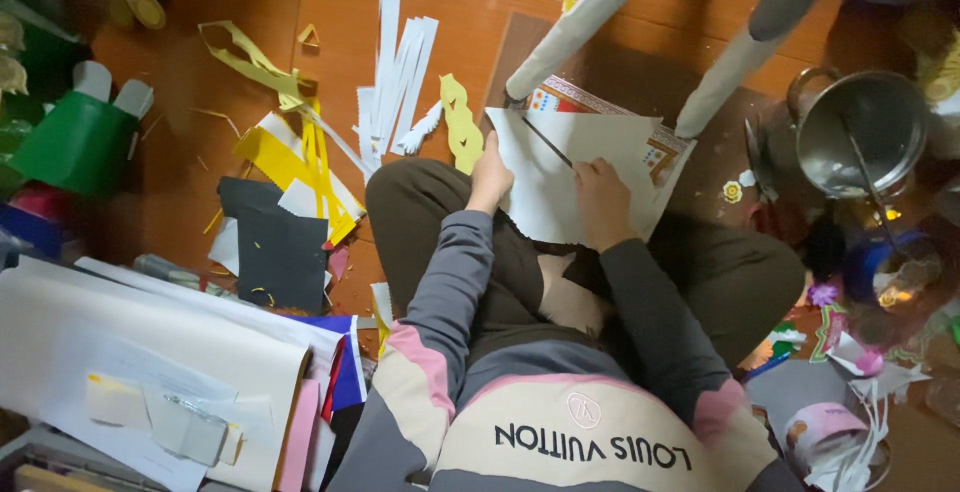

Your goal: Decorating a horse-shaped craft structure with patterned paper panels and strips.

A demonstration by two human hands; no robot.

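On lap: white paper sheet (560, 177). Left hand (490, 180) grips sheet's left edge; right hand (600, 197) grasps thin dark stick (546, 142) over sheet. Metal pot (865, 132) on floor (340, 2), well apart.

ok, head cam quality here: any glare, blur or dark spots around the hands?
Head view: both hands, left hand and right hand, are evenly lit on the white sheet, edges slightly soft. Glare shows on the metal pot at right. Left edge is blurred around the green paper shape. Right edge and top-left corner are dim. Wide-angle view; edges look somewhat stretched.
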